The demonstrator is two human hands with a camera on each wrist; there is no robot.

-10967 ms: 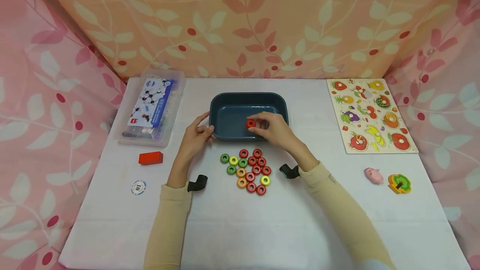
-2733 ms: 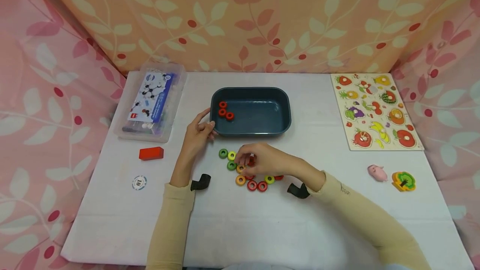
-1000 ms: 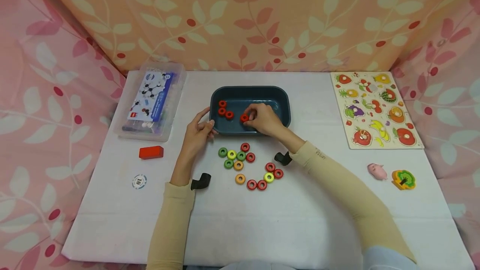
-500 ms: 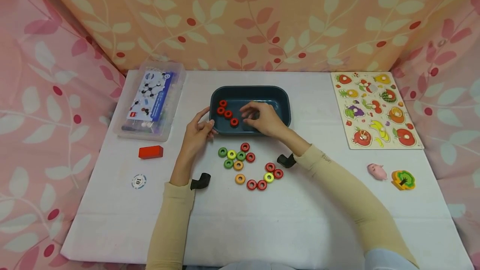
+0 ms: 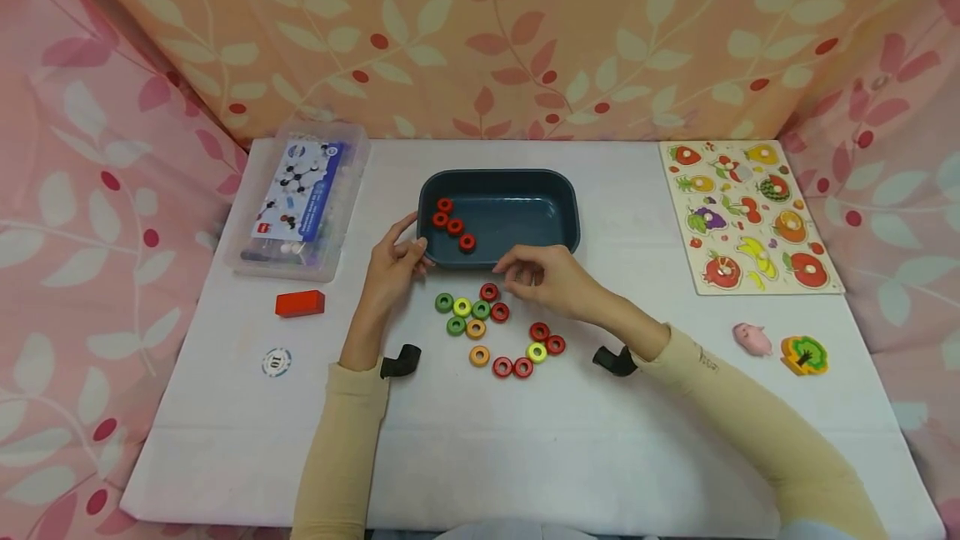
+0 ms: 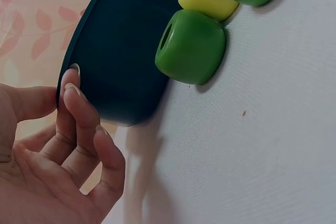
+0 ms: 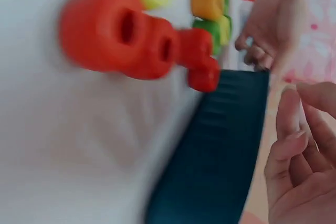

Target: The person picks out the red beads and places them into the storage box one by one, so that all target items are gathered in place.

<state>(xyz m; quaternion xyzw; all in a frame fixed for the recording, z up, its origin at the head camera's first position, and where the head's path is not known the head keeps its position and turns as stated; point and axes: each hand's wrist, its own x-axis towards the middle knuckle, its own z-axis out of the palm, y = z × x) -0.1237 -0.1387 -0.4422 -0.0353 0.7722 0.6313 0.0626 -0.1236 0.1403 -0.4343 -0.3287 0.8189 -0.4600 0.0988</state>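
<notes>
Nearest on the white worktop (image 5: 450, 465) lie thirteen loose rings – six red rings (image 5: 522, 374), two yellow rings (image 5: 536, 360), two orange rings (image 5: 479, 363) and three green rings (image 5: 456, 332). Beside the upper reds hovers the right hand (image 5: 555, 280), its grip loosely bent and holding nothing; whether thumb and fingertip touch is hard to tell. The left hand (image 5: 392, 265) has its grip clamped on the left end of the dark blue tray (image 5: 525, 232). Inside, towards the left, sit four reds (image 5: 467, 249) – no other colour, so gathering red looks under half done, with six left.
</notes>
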